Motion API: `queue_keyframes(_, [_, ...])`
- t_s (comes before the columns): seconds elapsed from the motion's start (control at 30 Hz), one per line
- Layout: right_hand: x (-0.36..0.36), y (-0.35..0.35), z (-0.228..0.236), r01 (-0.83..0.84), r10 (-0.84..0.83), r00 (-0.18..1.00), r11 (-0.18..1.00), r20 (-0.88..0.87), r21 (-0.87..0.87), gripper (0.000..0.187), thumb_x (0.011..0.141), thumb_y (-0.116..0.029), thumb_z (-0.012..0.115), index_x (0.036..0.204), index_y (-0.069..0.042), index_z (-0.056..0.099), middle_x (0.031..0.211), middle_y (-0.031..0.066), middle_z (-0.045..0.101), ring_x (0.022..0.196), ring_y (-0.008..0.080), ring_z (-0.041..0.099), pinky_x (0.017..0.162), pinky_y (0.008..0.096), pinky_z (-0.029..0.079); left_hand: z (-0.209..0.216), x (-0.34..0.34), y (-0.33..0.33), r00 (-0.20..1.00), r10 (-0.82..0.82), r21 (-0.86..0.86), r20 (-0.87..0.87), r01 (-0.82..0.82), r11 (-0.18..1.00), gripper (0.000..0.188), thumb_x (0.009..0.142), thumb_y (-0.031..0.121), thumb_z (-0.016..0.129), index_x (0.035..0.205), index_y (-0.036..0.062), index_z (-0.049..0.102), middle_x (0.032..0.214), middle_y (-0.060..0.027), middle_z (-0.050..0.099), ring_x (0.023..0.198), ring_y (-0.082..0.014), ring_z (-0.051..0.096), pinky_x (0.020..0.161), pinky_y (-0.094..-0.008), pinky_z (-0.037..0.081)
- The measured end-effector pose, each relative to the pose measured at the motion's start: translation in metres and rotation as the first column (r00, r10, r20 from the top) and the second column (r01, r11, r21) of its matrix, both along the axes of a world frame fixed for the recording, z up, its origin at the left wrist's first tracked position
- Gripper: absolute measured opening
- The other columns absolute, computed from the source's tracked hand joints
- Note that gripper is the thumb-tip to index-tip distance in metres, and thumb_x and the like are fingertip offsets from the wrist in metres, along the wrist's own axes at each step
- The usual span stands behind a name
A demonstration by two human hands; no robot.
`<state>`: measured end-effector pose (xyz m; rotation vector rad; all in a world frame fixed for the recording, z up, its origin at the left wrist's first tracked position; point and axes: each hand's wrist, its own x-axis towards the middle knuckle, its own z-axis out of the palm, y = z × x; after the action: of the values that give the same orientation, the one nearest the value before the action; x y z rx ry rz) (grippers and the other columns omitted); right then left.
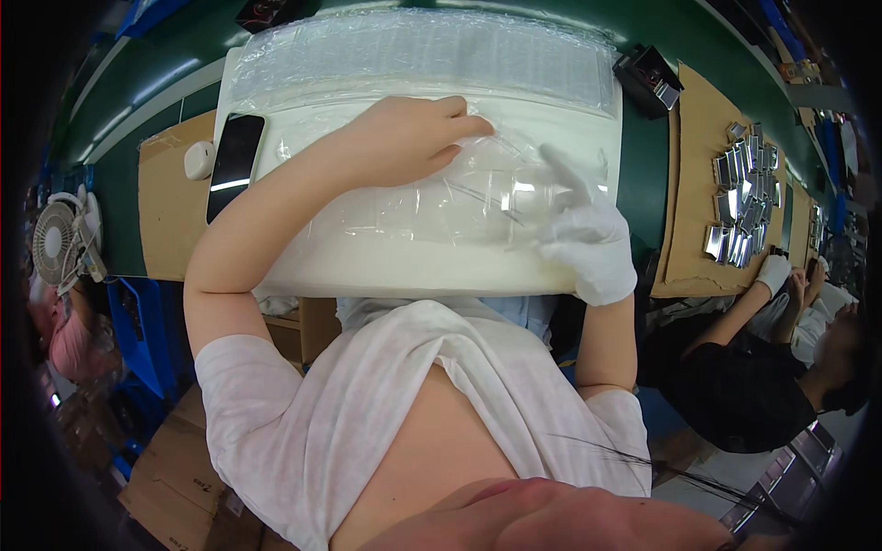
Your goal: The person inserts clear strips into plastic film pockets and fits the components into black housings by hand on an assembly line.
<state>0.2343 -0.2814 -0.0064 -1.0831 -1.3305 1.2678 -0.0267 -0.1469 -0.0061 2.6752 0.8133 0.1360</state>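
Note:
My bare left hand (415, 140) reaches over a clear plastic tray or sheet with moulded pockets (404, 213). Its forefinger is stretched out and its thumb stands apart from it. The forefinger's tip lies at the shiny film. To the right, my right hand (588, 241) wears a white glove and is partly blurred by motion. Its fingers are spread at the right end of the clear plastic, and I see nothing held between them. Under the plastic lies a thick white foam-like pad (413, 271).
A film-wrapped clear stack (423, 57) lies along the pad's far edge. A black phone (237, 161) and a white rounded case (198, 161) are at the left. At the right are a black box (646, 81), shiny metal pieces (746, 193) on cardboard and a co-worker (749, 390).

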Motion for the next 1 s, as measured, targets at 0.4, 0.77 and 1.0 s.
queue_keyframes(0.4, [0.025,0.012,-0.027,0.184,-0.375,0.796,0.897,-0.474,-0.401,0.002,0.091,-0.008,0.065,0.090,-0.007,0.066,0.140,0.0229,0.060,0.123,0.0311,0.057,0.105,0.0368,0.043,0.005,0.044,0.178,0.947,0.321,-0.292,0.004,-0.306,0.906,0.058,0.093,0.037,0.068,0.136,0.0032,0.051,0.134,-0.0211,0.058,0.119,-0.0375,0.056,0.104,-0.0451,0.042])
queue_keyframes(0.77, [0.006,0.002,0.011,0.139,-0.172,0.977,0.963,-0.129,-0.231,0.009,0.098,-0.016,0.065,0.103,-0.008,0.065,0.097,0.0075,0.069,0.069,0.0151,0.058,0.066,0.0244,0.048,-0.031,0.078,0.244,0.592,0.806,-0.126,-0.019,-0.801,0.585,0.104,0.080,0.042,0.078,0.157,0.0073,0.017,0.140,-0.0320,0.043,0.128,-0.0454,0.049,0.109,-0.0501,0.041])
queue_keyframes(1.0, [0.002,0.037,0.044,0.057,-0.379,0.602,0.898,-0.703,-0.435,0.013,0.102,-0.017,0.063,0.105,-0.007,0.068,0.086,0.0025,0.068,0.047,0.0063,0.043,0.044,0.0188,0.033,-0.001,0.085,0.218,0.660,0.732,-0.300,0.168,-0.674,0.676,0.111,0.075,0.031,0.081,0.159,0.0079,0.013,0.141,-0.0314,0.039,0.128,-0.0446,0.048,0.109,-0.0498,0.042])
